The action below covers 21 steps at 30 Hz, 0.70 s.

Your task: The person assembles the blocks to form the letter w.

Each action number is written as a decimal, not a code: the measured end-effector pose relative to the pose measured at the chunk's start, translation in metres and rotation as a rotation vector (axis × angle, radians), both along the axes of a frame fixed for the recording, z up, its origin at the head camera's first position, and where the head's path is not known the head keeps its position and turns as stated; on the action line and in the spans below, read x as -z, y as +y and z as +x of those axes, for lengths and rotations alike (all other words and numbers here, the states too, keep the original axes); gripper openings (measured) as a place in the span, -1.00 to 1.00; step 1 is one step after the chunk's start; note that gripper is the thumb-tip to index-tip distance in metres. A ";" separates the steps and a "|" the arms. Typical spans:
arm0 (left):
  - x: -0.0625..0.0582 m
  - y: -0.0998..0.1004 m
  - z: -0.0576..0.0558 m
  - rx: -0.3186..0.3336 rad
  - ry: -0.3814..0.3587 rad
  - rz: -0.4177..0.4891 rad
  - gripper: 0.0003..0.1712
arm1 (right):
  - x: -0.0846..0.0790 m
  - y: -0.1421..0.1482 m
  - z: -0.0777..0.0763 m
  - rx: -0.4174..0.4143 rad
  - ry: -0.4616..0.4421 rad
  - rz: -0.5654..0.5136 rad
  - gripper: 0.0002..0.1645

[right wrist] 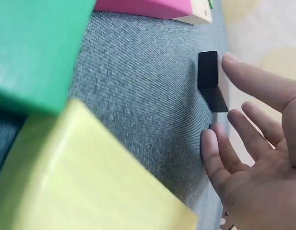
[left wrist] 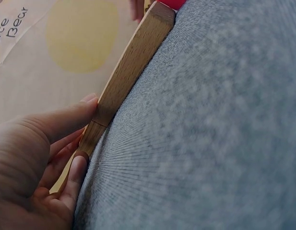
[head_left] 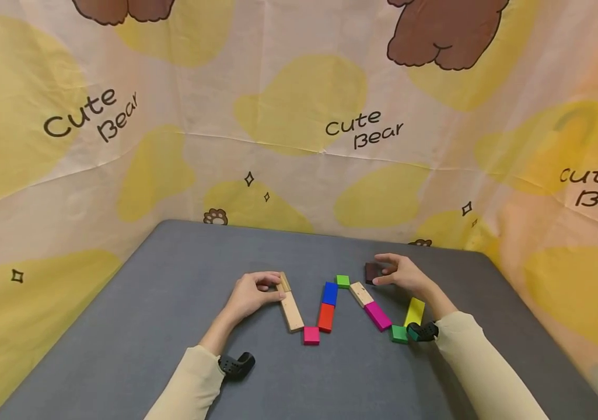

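Note:
In the head view, my left hand (head_left: pixel 251 296) is at the far end of a row of plain wood blocks. Its thumb and curled fingers hold the short wooden block (head_left: pixel 284 282), whose end meets a longer wooden block (head_left: pixel 291 312). The left wrist view shows the thumb tip right at that joint, with fingertips lower on the short block (left wrist: pixel 92 136). My right hand (head_left: pixel 405 274) is beside a dark block (head_left: pixel 370 273), thumb and fingers spread. In the right wrist view, the thumb tip lies close to the dark block (right wrist: pixel 208 69), and the palm is bare.
Blocks form a zigzag on the grey table (head_left: pixel 172 326): pink (head_left: pixel 311 336), red (head_left: pixel 325 318), blue (head_left: pixel 330 293), light green (head_left: pixel 343 282), speckled wood (head_left: pixel 360 294), magenta (head_left: pixel 378 316), green (head_left: pixel 399 334) and yellow (head_left: pixel 415 311). A printed cloth (head_left: pixel 299 105) hangs behind.

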<state>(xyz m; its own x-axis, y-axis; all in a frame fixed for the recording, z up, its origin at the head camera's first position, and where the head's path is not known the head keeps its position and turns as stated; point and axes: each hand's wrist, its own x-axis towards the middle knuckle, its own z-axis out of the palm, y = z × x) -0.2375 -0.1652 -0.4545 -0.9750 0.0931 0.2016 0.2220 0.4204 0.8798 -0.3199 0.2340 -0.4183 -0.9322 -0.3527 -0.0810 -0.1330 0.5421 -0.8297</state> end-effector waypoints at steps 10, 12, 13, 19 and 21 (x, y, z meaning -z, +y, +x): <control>0.000 0.000 0.000 0.007 0.007 -0.001 -0.65 | 0.003 -0.004 -0.007 0.028 -0.092 -0.057 -0.09; 0.001 0.000 -0.001 0.004 0.003 0.001 -0.65 | 0.004 -0.004 -0.008 0.033 -0.120 -0.086 -0.07; 0.000 0.001 -0.001 0.005 0.001 -0.001 -0.65 | 0.005 -0.003 -0.008 0.042 -0.135 -0.107 -0.07; 0.000 0.003 -0.001 0.002 -0.013 0.002 -0.66 | 0.010 -0.003 -0.010 0.074 -0.170 -0.202 -0.07; 0.000 0.004 -0.001 -0.001 -0.012 -0.001 -0.66 | 0.012 -0.003 -0.010 0.086 -0.164 -0.212 -0.07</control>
<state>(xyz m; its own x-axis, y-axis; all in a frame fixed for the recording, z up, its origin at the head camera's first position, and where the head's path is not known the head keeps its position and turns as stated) -0.2385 -0.1616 -0.4546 -0.9776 0.0921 0.1894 0.2106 0.4215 0.8820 -0.3296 0.2308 -0.4299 -0.9399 -0.2984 -0.1658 0.0510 0.3575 -0.9325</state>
